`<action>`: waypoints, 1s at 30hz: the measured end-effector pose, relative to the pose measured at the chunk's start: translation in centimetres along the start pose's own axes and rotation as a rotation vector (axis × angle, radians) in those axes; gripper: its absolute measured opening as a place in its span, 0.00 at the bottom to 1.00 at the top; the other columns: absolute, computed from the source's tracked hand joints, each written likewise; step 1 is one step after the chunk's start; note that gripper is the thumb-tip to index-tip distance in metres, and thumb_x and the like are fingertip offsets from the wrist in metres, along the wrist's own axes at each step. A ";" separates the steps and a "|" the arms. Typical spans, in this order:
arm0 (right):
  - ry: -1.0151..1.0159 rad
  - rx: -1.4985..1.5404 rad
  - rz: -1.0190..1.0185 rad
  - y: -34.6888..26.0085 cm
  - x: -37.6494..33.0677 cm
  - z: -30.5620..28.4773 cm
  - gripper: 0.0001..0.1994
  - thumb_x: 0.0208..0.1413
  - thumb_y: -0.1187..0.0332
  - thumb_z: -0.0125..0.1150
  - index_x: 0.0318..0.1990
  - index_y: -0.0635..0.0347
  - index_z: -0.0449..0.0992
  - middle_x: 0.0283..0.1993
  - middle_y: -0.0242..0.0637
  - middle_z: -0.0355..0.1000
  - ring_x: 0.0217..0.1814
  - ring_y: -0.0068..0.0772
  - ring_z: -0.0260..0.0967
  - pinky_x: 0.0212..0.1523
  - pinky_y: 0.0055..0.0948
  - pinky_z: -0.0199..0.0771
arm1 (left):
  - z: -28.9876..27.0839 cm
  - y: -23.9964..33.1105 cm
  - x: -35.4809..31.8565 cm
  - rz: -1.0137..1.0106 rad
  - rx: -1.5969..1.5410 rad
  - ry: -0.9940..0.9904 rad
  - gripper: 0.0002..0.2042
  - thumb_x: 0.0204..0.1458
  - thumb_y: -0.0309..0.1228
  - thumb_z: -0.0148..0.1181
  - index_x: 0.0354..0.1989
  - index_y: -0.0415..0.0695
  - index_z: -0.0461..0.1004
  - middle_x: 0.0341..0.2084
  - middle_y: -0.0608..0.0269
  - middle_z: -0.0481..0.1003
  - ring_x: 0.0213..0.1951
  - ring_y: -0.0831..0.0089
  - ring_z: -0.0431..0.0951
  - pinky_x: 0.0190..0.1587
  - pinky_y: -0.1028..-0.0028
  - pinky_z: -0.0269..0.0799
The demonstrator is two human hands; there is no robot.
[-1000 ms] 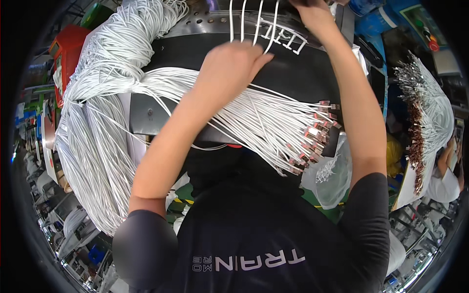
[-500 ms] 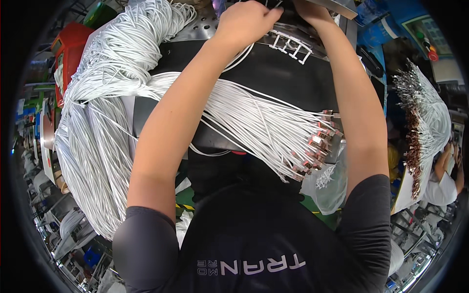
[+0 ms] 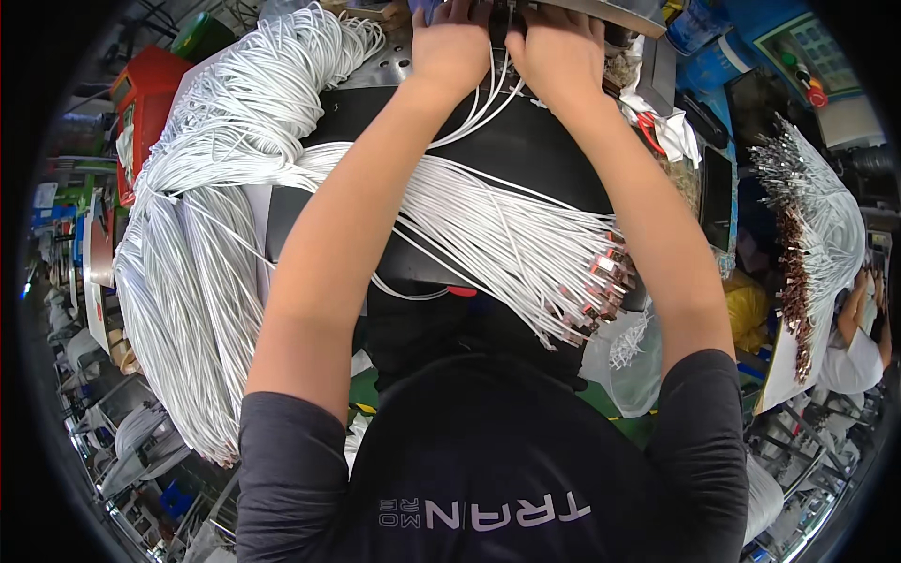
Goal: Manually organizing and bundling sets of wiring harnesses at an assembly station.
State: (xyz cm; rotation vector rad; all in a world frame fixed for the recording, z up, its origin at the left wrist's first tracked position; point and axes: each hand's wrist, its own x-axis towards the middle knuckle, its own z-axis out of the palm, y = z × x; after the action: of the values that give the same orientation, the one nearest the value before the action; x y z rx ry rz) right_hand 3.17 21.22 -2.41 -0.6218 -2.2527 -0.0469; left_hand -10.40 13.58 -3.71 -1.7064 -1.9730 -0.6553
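Note:
At the top of the view, my left hand (image 3: 452, 49) and my right hand (image 3: 565, 58) are side by side at a metal machine (image 3: 619, 11). Their fingers curl forward into the dark gap under its edge; the fingertips are hidden, so what they grip does not show. Several loose white cables (image 3: 483, 111) run up from the bench between my hands. Beneath my forearms lies a bundle of white cables (image 3: 497, 225), fanned out to the right with copper-and-silver connectors (image 3: 601, 281) on its ends.
A large coil of white cable (image 3: 239, 103) and a hanging bundle (image 3: 192, 310) fill the left side. Red-handled tool (image 3: 649, 131) and white cloth (image 3: 678, 136) lie right of my arm. A clear bag (image 3: 621, 366) hangs below. Another cable pile (image 3: 812, 225) is far right, near another person (image 3: 849, 357).
My right hand has come down and left, beside my left hand. My left hand has turned forward from its sideways pinch. The white plastic comb-like piece has gone from sight.

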 end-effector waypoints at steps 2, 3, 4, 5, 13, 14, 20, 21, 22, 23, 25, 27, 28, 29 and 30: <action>-0.051 -0.163 -0.033 1.7 -1.1 1.7 0.18 0.62 0.55 0.58 0.46 0.64 0.78 0.42 0.49 0.77 0.47 0.52 0.75 0.48 0.43 0.73 | 1.4 -0.2 -0.1 0.041 0.000 0.224 0.20 0.56 0.31 0.51 0.56 0.39 0.71 0.60 0.41 0.68 0.62 0.50 0.68 0.65 0.48 0.59; -0.084 -0.247 -0.045 2.3 -1.3 2.1 0.20 0.62 0.55 0.59 0.48 0.64 0.78 0.42 0.48 0.78 0.47 0.52 0.75 0.47 0.40 0.74 | 1.7 -0.2 0.1 0.042 -0.005 0.226 0.20 0.56 0.31 0.51 0.56 0.39 0.71 0.60 0.41 0.68 0.62 0.50 0.68 0.65 0.48 0.59; -0.084 -0.253 -0.045 2.8 -1.2 2.5 0.20 0.62 0.55 0.59 0.48 0.64 0.78 0.42 0.48 0.78 0.47 0.52 0.75 0.47 0.40 0.74 | 1.8 -0.3 0.3 0.005 0.008 0.158 0.19 0.56 0.31 0.51 0.56 0.39 0.72 0.59 0.41 0.69 0.61 0.48 0.70 0.64 0.49 0.61; -0.116 -0.223 -0.023 3.3 -1.0 2.6 0.20 0.61 0.55 0.59 0.49 0.63 0.78 0.41 0.47 0.78 0.46 0.53 0.75 0.47 0.41 0.74 | 1.7 -0.1 0.5 -0.031 0.017 0.088 0.19 0.57 0.32 0.51 0.56 0.39 0.72 0.57 0.41 0.70 0.59 0.47 0.71 0.62 0.49 0.63; 0.289 0.488 0.544 3.5 -11.6 -13.3 0.12 0.65 0.65 0.53 0.45 0.63 0.79 0.40 0.40 0.79 0.44 0.33 0.76 0.45 0.31 0.74 | -13.8 2.2 -11.2 -0.422 -1.032 -0.307 0.15 0.64 0.35 0.55 0.50 0.35 0.77 0.43 0.50 0.79 0.46 0.62 0.79 0.50 0.72 0.73; 0.559 0.577 0.679 5.7 -17.0 -15.7 0.15 0.67 0.67 0.47 0.39 0.67 0.79 0.38 0.37 0.78 0.40 0.27 0.75 0.42 0.26 0.75 | -16.0 1.0 -16.2 -0.713 -1.462 -0.630 0.16 0.65 0.36 0.54 0.41 0.32 0.78 0.33 0.50 0.81 0.36 0.66 0.82 0.41 0.72 0.76; -0.211 0.253 0.896 -3.0 -38.0 -19.2 0.07 0.59 0.75 0.53 0.29 0.65 0.72 0.26 0.35 0.67 0.28 0.29 0.63 0.29 0.29 0.64 | -15.7 0.5 -33.3 -1.355 -1.611 -0.348 0.20 0.65 0.41 0.54 0.30 0.34 0.76 0.23 0.55 0.79 0.26 0.69 0.79 0.33 0.76 0.74; -0.488 0.290 0.875 -4.6 -39.4 -18.9 0.02 0.56 0.76 0.56 0.35 0.66 0.74 0.30 0.36 0.69 0.30 0.30 0.65 0.30 0.30 0.67 | -14.8 0.4 -33.1 -1.405 -1.376 -0.217 0.18 0.64 0.39 0.55 0.29 0.34 0.77 0.23 0.56 0.79 0.26 0.70 0.79 0.34 0.76 0.74; -0.495 0.310 0.875 -6.4 -38.9 -17.7 0.02 0.56 0.76 0.56 0.35 0.66 0.74 0.30 0.36 0.69 0.30 0.30 0.65 0.30 0.30 0.67 | -14.6 0.5 -33.3 -1.441 -1.127 -0.091 0.17 0.64 0.37 0.55 0.28 0.35 0.77 0.23 0.57 0.79 0.26 0.71 0.78 0.35 0.76 0.74; -0.320 0.593 1.199 -8.3 -38.1 -16.3 0.10 0.53 0.75 0.59 0.43 0.65 0.72 0.36 0.38 0.71 0.34 0.32 0.67 0.32 0.32 0.71 | -14.1 0.3 -33.9 -1.447 -1.108 -0.079 0.17 0.64 0.37 0.55 0.28 0.35 0.77 0.23 0.57 0.79 0.26 0.71 0.78 0.35 0.76 0.74; -0.244 0.638 1.246 -8.0 -40.1 -14.2 0.25 0.50 0.74 0.64 0.56 0.65 0.66 0.46 0.42 0.72 0.43 0.38 0.69 0.39 0.37 0.76 | -13.4 -0.8 -34.3 -1.416 -1.005 -0.139 0.14 0.62 0.32 0.54 0.28 0.36 0.77 0.24 0.58 0.80 0.28 0.72 0.78 0.38 0.75 0.74; -0.542 0.226 0.926 -6.9 -41.0 -15.4 0.29 0.52 0.74 0.63 0.62 0.73 0.64 0.59 0.55 0.68 0.59 0.52 0.65 0.64 0.46 0.63 | -14.5 -1.1 -33.5 -1.386 -0.823 -0.314 0.11 0.58 0.26 0.51 0.27 0.36 0.77 0.25 0.57 0.80 0.30 0.71 0.80 0.40 0.73 0.75; -0.614 0.397 1.089 -5.3 -41.5 -16.2 0.30 0.53 0.71 0.66 0.63 0.73 0.63 0.60 0.54 0.68 0.58 0.52 0.66 0.64 0.44 0.63 | -15.1 0.0 -30.7 -1.479 -0.754 -0.351 0.11 0.58 0.27 0.52 0.28 0.36 0.78 0.26 0.57 0.80 0.32 0.70 0.81 0.41 0.72 0.76; -0.716 0.463 1.221 -6.7 -35.3 -17.2 0.29 0.53 0.72 0.66 0.61 0.70 0.63 0.51 0.49 0.72 0.57 0.58 0.68 0.54 0.51 0.74 | -15.1 -0.4 -32.4 -1.364 -0.863 -0.274 0.11 0.59 0.28 0.52 0.31 0.35 0.79 0.28 0.57 0.81 0.33 0.70 0.81 0.41 0.73 0.76; -0.728 0.570 1.135 -1.4 -41.8 -16.7 0.29 0.53 0.72 0.66 0.61 0.70 0.63 0.51 0.49 0.72 0.57 0.58 0.68 0.54 0.51 0.74 | -14.4 -0.4 -33.2 -1.398 -0.966 -0.264 0.11 0.60 0.30 0.54 0.34 0.35 0.79 0.30 0.57 0.81 0.34 0.71 0.81 0.41 0.73 0.76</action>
State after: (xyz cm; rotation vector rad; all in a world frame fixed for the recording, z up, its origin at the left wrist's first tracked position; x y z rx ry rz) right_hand 37.99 -1.26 -19.99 -1.6429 -2.0093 1.5088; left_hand -5.89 -21.15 -12.73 -0.3534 -3.1697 -2.1553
